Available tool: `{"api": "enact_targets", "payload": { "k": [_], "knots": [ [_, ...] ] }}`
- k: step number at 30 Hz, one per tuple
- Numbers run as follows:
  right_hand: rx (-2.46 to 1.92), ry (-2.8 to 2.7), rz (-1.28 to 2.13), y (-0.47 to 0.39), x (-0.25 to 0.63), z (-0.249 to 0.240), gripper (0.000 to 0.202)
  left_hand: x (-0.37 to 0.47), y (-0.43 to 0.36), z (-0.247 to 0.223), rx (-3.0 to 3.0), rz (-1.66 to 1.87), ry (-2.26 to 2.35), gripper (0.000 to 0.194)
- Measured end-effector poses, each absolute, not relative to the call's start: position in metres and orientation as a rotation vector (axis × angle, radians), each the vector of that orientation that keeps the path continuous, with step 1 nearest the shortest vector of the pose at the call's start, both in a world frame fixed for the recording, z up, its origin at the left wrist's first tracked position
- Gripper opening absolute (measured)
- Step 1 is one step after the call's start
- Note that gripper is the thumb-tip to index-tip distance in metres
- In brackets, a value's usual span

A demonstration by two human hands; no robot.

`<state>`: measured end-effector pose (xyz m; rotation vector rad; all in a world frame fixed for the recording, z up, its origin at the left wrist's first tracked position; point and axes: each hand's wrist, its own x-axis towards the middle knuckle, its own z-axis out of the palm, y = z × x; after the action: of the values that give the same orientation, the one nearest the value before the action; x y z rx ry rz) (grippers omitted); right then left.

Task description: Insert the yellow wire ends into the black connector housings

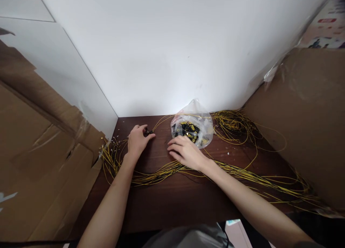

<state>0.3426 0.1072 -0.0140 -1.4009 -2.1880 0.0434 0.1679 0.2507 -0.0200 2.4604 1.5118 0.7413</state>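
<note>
A small black connector (pixel 148 132) with thin yellow wires (pixel 161 123) running off to the right is pinched between the thumb and fingers of my left hand (pixel 138 139). Just in front of a clear plastic bag (pixel 207 130), my right hand (pixel 184 151) hovers or rests with its fingers loosely stretched; I see nothing in them. Inside the bag lie several small black and yellow parts (pixel 192 127). A long bundle of yellow and black wires (pixel 161 172) passes under my right wrist and across the dark wooden table (pixel 172 201).
A loose coil of yellow wire (pixel 230 121) lies at the back right. The bundle's left ends (pixel 114 147) carry small metallic tips. Cardboard stands at the left (pixel 48 162) and right (pixel 302 115), and a white wall (pixel 161 54) closes off the back.
</note>
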Motion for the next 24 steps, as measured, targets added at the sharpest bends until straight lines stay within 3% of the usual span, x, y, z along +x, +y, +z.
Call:
{"api": "enact_targets", "payload": {
  "k": [5,12,24],
  "knots": [
    [-1.298,-2.293,0.12,0.104,0.328,-0.026,0.019,0.152,0.256,-0.009,2.434,0.763,1.394,0.037],
    [-1.253,-2.284,0.176,0.106,0.331,-0.029,0.018,0.12,0.264,0.005,2.553,0.32,1.447,0.036],
    [-1.24,-2.267,0.199,0.105,0.332,-0.031,0.019,0.111,0.26,0.005,2.428,0.083,1.579,0.022]
  ]
}}
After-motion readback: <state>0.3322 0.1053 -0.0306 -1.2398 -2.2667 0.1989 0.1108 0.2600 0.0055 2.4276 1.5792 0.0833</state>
